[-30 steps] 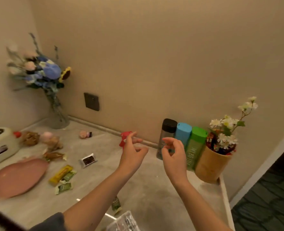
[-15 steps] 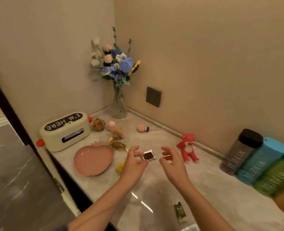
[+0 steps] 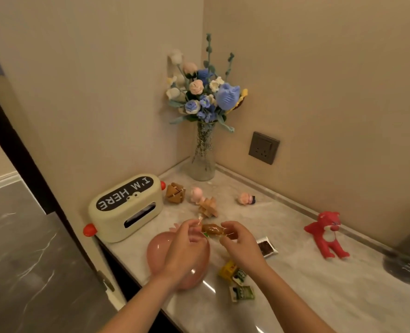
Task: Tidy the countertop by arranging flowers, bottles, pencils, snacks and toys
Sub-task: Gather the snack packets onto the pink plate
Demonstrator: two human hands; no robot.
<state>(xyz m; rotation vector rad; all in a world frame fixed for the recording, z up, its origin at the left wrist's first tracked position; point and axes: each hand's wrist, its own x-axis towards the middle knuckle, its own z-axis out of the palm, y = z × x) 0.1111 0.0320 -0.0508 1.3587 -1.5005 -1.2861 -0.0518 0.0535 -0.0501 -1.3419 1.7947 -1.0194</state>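
A brown wrapped snack [image 3: 213,230] is held between both hands just above the pink apple-shaped plate [image 3: 158,248]. My left hand [image 3: 186,246] pinches its left twisted end, and my right hand [image 3: 241,243] pinches its right end. More snack packets lie on the counter: a dark one [image 3: 266,247], a yellow one [image 3: 226,270] and two green ones [image 3: 243,292]. A red bear toy [image 3: 326,233], two small pink figures [image 3: 195,193] [image 3: 246,198] and wooden puzzle toys [image 3: 175,192] stand farther back.
A glass vase of knitted flowers [image 3: 204,155] fills the corner. A cream tissue box [image 3: 127,207] sits at the left wall. Bottles [image 3: 408,263] blur at the right edge. A wall socket [image 3: 263,147] is behind. The counter's front edge drops to the floor at left.
The view swung left from the bottles toward the corner. Both hands, empty before, reached forward and now hold the brown wrapped snack over the pink plate.
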